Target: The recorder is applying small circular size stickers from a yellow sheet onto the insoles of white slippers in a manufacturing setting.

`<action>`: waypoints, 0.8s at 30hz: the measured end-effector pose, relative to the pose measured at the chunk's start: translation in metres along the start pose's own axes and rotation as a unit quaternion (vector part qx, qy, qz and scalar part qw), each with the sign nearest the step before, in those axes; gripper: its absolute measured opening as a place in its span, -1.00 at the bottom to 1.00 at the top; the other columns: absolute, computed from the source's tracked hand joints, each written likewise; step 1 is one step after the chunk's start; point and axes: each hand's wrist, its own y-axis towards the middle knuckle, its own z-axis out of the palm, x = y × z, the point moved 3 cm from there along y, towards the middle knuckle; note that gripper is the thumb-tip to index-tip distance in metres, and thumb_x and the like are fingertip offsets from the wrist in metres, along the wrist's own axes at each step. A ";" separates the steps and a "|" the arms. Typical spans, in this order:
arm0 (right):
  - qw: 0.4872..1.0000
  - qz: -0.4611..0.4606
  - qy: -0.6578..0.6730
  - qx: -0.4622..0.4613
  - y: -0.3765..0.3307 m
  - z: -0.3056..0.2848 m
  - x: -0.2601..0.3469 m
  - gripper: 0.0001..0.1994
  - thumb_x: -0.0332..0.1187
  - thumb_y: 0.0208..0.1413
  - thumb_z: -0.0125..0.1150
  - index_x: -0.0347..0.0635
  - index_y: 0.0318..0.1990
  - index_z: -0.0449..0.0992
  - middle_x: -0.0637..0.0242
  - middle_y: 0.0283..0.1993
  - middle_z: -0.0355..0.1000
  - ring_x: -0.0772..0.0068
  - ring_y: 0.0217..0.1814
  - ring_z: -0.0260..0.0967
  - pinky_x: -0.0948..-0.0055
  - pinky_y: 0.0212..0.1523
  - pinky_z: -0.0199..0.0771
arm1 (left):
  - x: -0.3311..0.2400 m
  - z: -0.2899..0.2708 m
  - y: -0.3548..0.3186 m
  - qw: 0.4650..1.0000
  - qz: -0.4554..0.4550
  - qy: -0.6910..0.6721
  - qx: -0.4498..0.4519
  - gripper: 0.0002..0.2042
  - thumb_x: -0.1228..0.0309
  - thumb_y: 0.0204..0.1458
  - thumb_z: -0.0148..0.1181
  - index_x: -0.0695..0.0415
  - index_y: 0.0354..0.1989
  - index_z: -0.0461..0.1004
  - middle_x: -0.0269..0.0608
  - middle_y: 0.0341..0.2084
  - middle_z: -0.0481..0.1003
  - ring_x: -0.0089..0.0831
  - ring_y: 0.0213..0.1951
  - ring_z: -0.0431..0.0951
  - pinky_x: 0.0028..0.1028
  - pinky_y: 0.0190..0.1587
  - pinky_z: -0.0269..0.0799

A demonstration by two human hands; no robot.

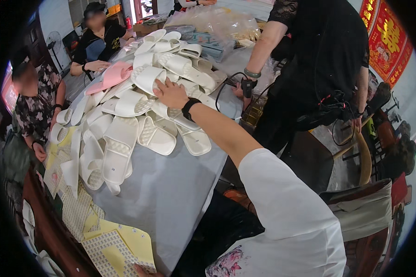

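Note:
My right hand [171, 94], wearing a black wristband, reaches over a heap of white slippers. Its fingers are spread, with the tips touching the strap of a white slipper [146, 79]. A pink slipper [113, 76] lies just left of that one. At the lower edge, only the fingertips of my left hand [145, 272] show, closed at the edge of a sticker sheet [107, 253] printed with small rows of marks. Under this sheet lies a yellow backing sheet [136, 236]. Several more white slippers [119, 147] spill toward me, some sole down and some on their sides.
A grey-covered table [171, 184] carries the heap. More sticker sheets [76, 210] lie along its left edge. Two people sit at the left side; another person in black [316, 60] stands close on the right. Clear plastic bags [212, 21] lie at the far end. A chair [363, 207] stands right.

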 end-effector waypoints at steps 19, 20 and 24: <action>0.998 0.029 -0.007 0.061 0.001 -0.006 0.003 -0.36 0.17 0.06 -0.39 0.09 0.25 -0.09 -0.08 0.28 -0.22 -0.22 0.26 -0.18 -0.22 0.12 -0.18 | 0.033 -0.015 0.018 0.992 0.119 0.042 0.017 -0.76 0.50 0.04 -0.07 0.38 -0.16 0.37 0.18 -0.26 0.38 -0.09 -0.22 0.38 -0.30 -0.12 0.30; 0.998 0.039 0.004 0.049 0.005 -0.005 -0.002 -0.34 0.15 0.05 -0.30 0.02 0.25 -0.11 -0.12 0.28 -0.28 -0.26 0.27 -0.23 -0.26 0.10 -0.18 | 0.045 -0.018 0.021 0.978 0.195 0.081 0.008 -0.76 0.55 0.01 -0.10 0.37 -0.16 0.38 0.21 -0.29 0.39 -0.01 -0.22 0.38 -0.26 -0.11 0.29; 0.998 -0.007 0.042 0.041 -0.019 -0.020 -0.002 -0.28 0.06 -0.01 -0.06 -0.09 0.23 -0.11 -0.18 0.28 -0.40 -0.31 0.26 -0.26 -0.31 0.08 -0.20 | 0.024 -0.010 0.013 0.983 0.166 0.082 0.009 -0.72 0.57 -0.02 -0.13 0.37 -0.12 0.36 0.24 -0.26 0.38 0.06 -0.20 0.36 -0.22 -0.11 0.29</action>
